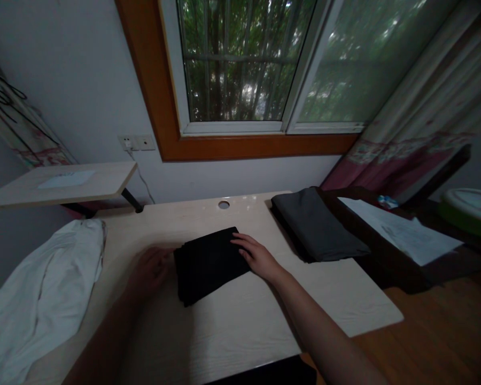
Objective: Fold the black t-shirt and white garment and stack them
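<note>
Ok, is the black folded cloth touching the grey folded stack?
Apart. The head view shows a strip of pale desk between the black folded cloth and the grey folded stack.

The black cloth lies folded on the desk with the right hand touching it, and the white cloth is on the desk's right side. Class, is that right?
Not quite: the white cloth is on the desk's left side, as the head view shows. The black cloth does lie folded on the desk, with the right hand touching it.
</note>
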{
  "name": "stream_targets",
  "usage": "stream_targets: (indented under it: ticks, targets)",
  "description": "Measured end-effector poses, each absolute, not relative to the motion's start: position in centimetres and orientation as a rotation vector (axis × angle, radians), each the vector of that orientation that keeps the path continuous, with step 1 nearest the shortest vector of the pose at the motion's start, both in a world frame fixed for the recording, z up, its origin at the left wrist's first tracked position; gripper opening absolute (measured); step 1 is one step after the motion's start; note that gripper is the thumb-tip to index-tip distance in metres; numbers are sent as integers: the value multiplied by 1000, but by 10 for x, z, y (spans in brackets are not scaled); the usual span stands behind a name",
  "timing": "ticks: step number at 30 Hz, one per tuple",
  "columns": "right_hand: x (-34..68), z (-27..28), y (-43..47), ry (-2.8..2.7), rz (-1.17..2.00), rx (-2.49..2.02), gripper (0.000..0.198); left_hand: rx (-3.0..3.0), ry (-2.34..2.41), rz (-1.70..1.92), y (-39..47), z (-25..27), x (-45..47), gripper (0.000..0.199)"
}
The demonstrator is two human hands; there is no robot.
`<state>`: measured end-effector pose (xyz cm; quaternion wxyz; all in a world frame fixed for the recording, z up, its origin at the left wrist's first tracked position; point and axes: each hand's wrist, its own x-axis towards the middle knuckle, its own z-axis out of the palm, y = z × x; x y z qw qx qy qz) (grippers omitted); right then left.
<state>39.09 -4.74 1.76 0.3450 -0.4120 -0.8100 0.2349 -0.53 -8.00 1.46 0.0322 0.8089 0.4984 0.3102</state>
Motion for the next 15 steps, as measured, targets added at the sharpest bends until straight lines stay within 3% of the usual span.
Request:
stream_targets:
  ticks: [7, 15]
  targets:
    - [388, 17, -53, -2154, 576, -1004, 47, 2452, 1398, 707, -77, 15, -1, 58]
    - [371, 21, -61, -2170, 582, -859, 43, 2331, 1460, 734, -78, 14, -3, 40]
